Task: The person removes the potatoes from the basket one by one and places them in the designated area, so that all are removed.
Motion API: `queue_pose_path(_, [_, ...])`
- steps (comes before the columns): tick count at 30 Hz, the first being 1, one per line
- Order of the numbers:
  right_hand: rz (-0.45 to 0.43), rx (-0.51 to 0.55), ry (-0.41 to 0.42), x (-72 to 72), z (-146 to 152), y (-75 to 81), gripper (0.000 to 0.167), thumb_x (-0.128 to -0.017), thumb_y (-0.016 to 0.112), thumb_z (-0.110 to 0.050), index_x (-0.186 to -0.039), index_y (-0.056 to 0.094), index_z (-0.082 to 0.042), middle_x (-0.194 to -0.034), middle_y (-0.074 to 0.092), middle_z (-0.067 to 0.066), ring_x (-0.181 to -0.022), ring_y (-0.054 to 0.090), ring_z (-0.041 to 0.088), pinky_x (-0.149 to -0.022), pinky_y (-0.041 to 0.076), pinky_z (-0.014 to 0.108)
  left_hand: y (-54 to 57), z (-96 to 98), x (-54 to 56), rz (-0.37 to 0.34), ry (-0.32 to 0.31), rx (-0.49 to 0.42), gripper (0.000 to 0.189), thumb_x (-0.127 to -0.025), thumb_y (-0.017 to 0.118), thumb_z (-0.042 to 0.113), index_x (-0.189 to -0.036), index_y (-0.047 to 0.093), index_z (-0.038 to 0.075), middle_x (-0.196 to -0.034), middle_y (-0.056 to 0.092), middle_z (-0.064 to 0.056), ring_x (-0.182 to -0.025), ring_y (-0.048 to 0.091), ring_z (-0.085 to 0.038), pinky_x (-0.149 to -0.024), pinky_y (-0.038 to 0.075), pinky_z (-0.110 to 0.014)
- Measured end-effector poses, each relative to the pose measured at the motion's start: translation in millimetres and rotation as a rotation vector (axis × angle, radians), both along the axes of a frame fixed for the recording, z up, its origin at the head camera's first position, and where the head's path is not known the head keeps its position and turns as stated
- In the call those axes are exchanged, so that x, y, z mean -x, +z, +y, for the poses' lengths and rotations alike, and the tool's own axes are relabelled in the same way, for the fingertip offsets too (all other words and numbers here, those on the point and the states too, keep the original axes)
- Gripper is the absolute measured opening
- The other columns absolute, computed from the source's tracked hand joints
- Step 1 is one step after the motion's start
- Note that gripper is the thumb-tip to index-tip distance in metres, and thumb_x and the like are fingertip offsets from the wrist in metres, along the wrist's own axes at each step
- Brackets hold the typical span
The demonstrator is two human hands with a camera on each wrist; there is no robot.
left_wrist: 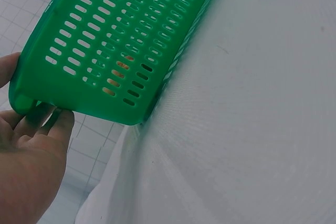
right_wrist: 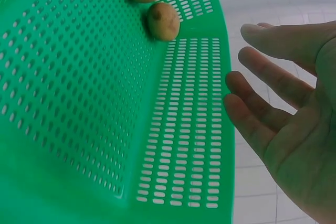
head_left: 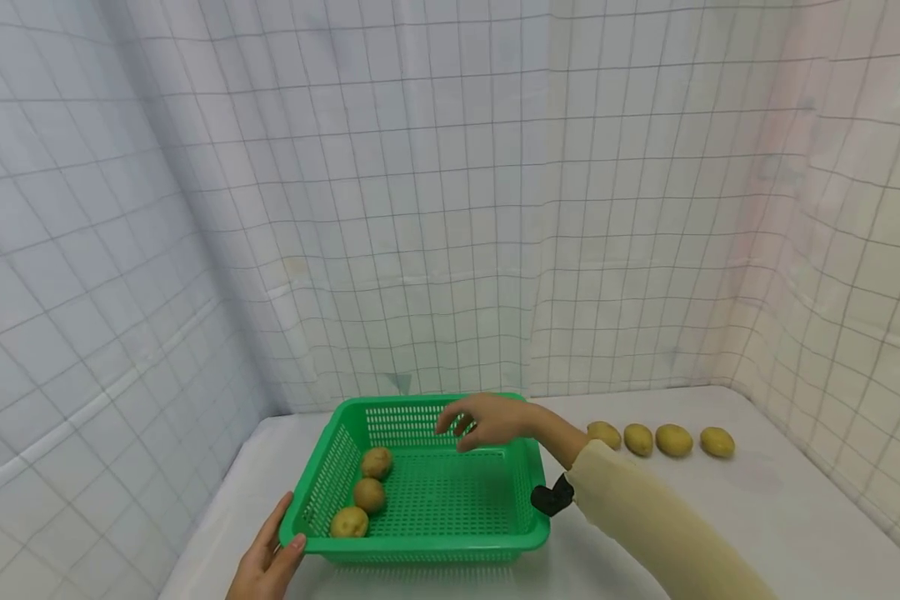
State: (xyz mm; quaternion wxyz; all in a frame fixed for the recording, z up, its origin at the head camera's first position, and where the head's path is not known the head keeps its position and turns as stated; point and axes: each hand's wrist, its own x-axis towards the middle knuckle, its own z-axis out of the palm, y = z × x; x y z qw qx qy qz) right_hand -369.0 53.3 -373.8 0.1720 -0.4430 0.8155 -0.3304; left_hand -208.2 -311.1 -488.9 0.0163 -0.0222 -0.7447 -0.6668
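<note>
A green plastic basket (head_left: 427, 546) with slotted walls stands on the table. My left hand (head_left: 266, 554) grips its front left corner; in the left wrist view the thumb lies on one side of the rim and the fingers (left_wrist: 63, 124) curl under it. Three potatoes lie in a row along the basket's left side: one at the back (head_left: 377, 462), one in the middle (head_left: 369, 495) and one in front (head_left: 349, 522). Over the back right part of the basket hangs my right hand (head_left: 491, 418). Its fingers are loosely bent with nothing between them, as the right wrist view also shows.
Several potatoes (head_left: 673, 440) sit in a row on the white-covered table (head_left: 787, 508), right of the basket; my right forearm passes in front of the leftmost. White grid-patterned curtains (head_left: 450, 208) enclose the table at the back and both sides.
</note>
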Motion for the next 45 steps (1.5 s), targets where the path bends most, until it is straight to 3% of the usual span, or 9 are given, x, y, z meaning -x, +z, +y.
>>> queue_pose_path(3, [-0.020, 0.015, 0.022, 0.5, -10.7, -3.1, 0.035, -0.097, 0.071, 0.000, -0.130, 0.067, -0.012, -0.131, 0.064, 0.001, -0.121, 0.062, 0.029, -0.091, 0.055, 0.025, -1.8, -0.4, -0.4, -0.028, 0.018, -0.014, 0.084, -0.108, 0.058, 0.019, -0.165, 0.000, -0.001, -0.165, 0.003, -0.034, -0.141, 0.034, -0.033, -0.101, 0.044, -0.023])
queue_pose_path(6, [-0.036, 0.021, 0.037, 0.6, -21.4, -6.5, 0.036, -0.097, 0.071, 0.001, -0.131, 0.066, -0.008, -0.133, 0.063, 0.006, -0.123, 0.061, 0.032, -0.091, 0.055, 0.024, -3.6, 0.2, -1.2, -0.025, 0.024, -0.015, 0.084, -0.108, 0.059, 0.020, -0.165, 0.001, -0.001, -0.165, 0.004, -0.034, -0.139, 0.035, -0.030, -0.098, 0.046, -0.020])
queue_pose_path(11, [-0.024, 0.012, 0.052, 4.2, -37.9, -11.5, 0.038, -0.097, 0.072, 0.000, -0.134, 0.064, -0.008, -0.136, 0.061, 0.008, -0.121, 0.061, 0.023, -0.093, 0.054, 0.023, 1.4, 1.9, -1.8, -0.012, 0.003, 0.007, 0.083, -0.109, 0.057, 0.021, -0.164, 0.000, -0.002, -0.165, 0.003, -0.034, -0.144, 0.018, -0.050, -0.104, 0.042, -0.031])
queue_pose_path(20, [0.000, 0.046, 0.084, 14.6, -59.1, -21.4, 0.043, -0.097, 0.071, 0.001, -0.139, 0.060, -0.003, -0.139, 0.059, 0.009, -0.124, 0.059, 0.023, -0.099, 0.051, 0.026, 7.9, 4.8, -1.7, -0.010, -0.006, 0.047, 0.081, -0.110, 0.054, 0.025, -0.164, 0.000, -0.002, -0.164, 0.003, -0.036, -0.143, 0.021, -0.053, -0.107, 0.040, -0.044])
queue_pose_path(26, [-0.030, 0.072, 0.078, 20.2, -73.0, -33.8, 0.046, -0.097, 0.070, 0.002, -0.141, 0.058, -0.001, -0.142, 0.057, 0.014, -0.126, 0.058, 0.027, -0.100, 0.051, 0.026, 7.0, 2.1, -0.2, -0.021, -0.003, 0.044, 0.080, -0.110, 0.054, 0.024, -0.165, -0.001, -0.001, -0.165, 0.004, -0.035, -0.143, 0.021, -0.049, -0.105, 0.044, -0.034])
queue_pose_path(31, [-0.096, 0.108, 0.079, 23.5, -86.3, -42.8, 0.048, -0.097, 0.069, 0.004, -0.143, 0.056, 0.001, -0.144, 0.055, 0.020, -0.130, 0.055, 0.039, -0.096, 0.052, 0.023, 1.5, -1.7, -0.9, 0.002, -0.001, 0.011, 0.081, -0.110, 0.055, 0.019, -0.163, 0.000, -0.004, -0.164, 0.003, -0.037, -0.129, 0.047, -0.009, -0.094, 0.047, -0.016])
queue_pose_path(34, [-0.101, 0.102, 0.086, 25.8, -94.0, -45.7, 0.049, -0.097, 0.068, 0.004, -0.144, 0.055, 0.003, -0.146, 0.054, 0.020, -0.131, 0.053, 0.042, -0.096, 0.052, 0.023, 0.1, -3.2, -0.8, 0.011, -0.008, -0.025, 0.083, -0.109, 0.056, 0.019, -0.163, -0.002, -0.005, -0.163, 0.001, -0.038, -0.113, 0.046, 0.012, -0.091, 0.047, -0.013])
queue_pose_path(39, [-0.044, 0.061, 0.025, 30.2, -104.8, -53.7, 0.049, -0.097, 0.072, -0.001, -0.144, 0.058, -0.005, -0.146, 0.056, 0.008, -0.132, 0.054, 0.029, -0.097, 0.051, 0.025, 1.2, -2.9, 2.3, 0.006, -0.010, -0.043, 0.084, -0.109, 0.057, 0.020, -0.164, -0.002, -0.003, -0.164, 0.000, -0.036, -0.115, 0.047, 0.011, -0.093, 0.046, -0.013])
queue_pose_path(45, [0.068, -0.067, 0.021, 35.6, -113.3, -69.2, 0.060, -0.096, 0.076, -0.009, -0.152, 0.053, -0.014, -0.157, 0.045, 0.001, -0.143, 0.040, 0.018, -0.114, 0.039, 0.032, 2.0, -2.5, 4.9, -0.047, 0.004, -0.016, 0.085, -0.109, 0.058, 0.022, -0.164, -0.003, -0.002, -0.165, 0.001, -0.036, -0.140, 0.028, -0.038, -0.098, 0.046, -0.020])
